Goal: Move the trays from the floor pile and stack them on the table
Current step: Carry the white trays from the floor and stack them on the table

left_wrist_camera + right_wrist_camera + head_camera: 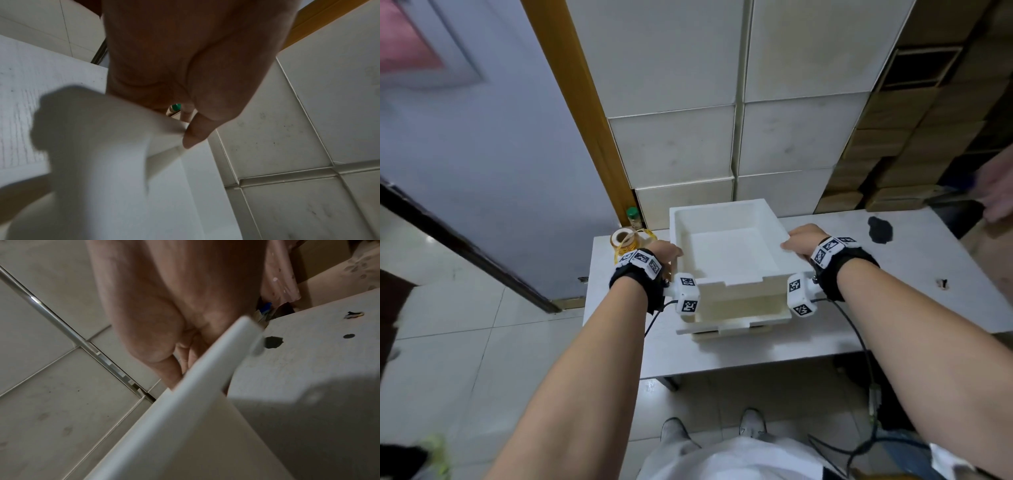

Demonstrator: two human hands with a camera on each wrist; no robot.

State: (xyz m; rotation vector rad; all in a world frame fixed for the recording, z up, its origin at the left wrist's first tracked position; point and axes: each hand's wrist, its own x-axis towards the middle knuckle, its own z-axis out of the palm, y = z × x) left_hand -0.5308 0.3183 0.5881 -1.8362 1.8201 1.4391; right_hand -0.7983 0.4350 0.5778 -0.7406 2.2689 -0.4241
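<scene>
- Head view: white tray (726, 253) held over the grey table (893, 291), one hand on each side rim. It sits above another white tray (736, 317) already lying on the table; can't tell if the two touch.
- Head view: left hand (666, 251) grips the tray's left rim, right hand (803, 240) grips the right rim with the thumb on top. Both wrists carry black straps with white marker cubes.
- Head view: tape roll (624, 240) and a green-capped bottle (634, 217) at the table's far left corner, just beside the left hand. Dark stain (880, 230) on the right part of the table. Stacked white boxes (722, 102) behind the table.
- Left wrist view: left hand (185, 65) has its thumb (195, 131) pressed on the tray rim (164, 128), fingers mostly hidden behind it. Blurred.
- Right wrist view: right hand (164, 313) is closed on the tray edge (185, 394), fingers hidden behind the rim. Table surface with dark spots to the right; floor tiles (51, 402) below left.
</scene>
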